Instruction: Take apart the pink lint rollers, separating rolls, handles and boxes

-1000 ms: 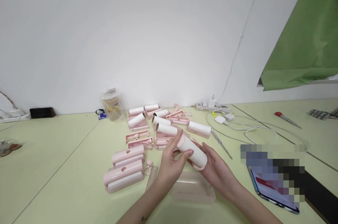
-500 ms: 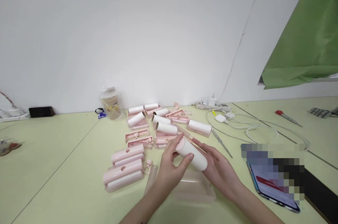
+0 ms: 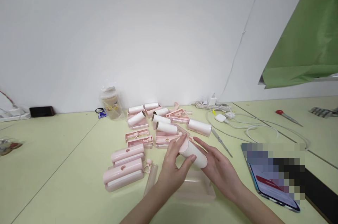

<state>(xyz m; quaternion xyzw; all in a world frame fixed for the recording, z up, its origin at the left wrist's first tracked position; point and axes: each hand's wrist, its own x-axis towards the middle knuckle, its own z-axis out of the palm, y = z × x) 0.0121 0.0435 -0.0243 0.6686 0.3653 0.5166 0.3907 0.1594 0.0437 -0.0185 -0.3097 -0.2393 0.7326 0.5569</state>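
Note:
Between both hands I hold a white paper roll (image 3: 196, 156), tilted, with a pale pink disc at its upper left end. My left hand (image 3: 175, 167) grips that end, thumb on the side of the roll. My right hand (image 3: 218, 167) cups the lower right end, its fingers partly behind the roll. Under my hands lies a clear plastic cover (image 3: 195, 188). To the left are two pink roller cases (image 3: 124, 173) with white rolls inside. Beyond my hands lie loose white rolls (image 3: 166, 127) and open pink case halves (image 3: 167, 140).
A phone (image 3: 274, 185) lies at the right, beside a black object. A screwdriver-like tool (image 3: 221, 143), white cables (image 3: 248, 125) and a red-handled tool (image 3: 289, 117) are farther back. A plastic bag (image 3: 112, 104) stands against the wall at the left, and a dark phone (image 3: 41, 111) leans farther left.
My left hand has shifted slightly right and the roll's pink end has moved a little right and down. Both hands stay on the roll.

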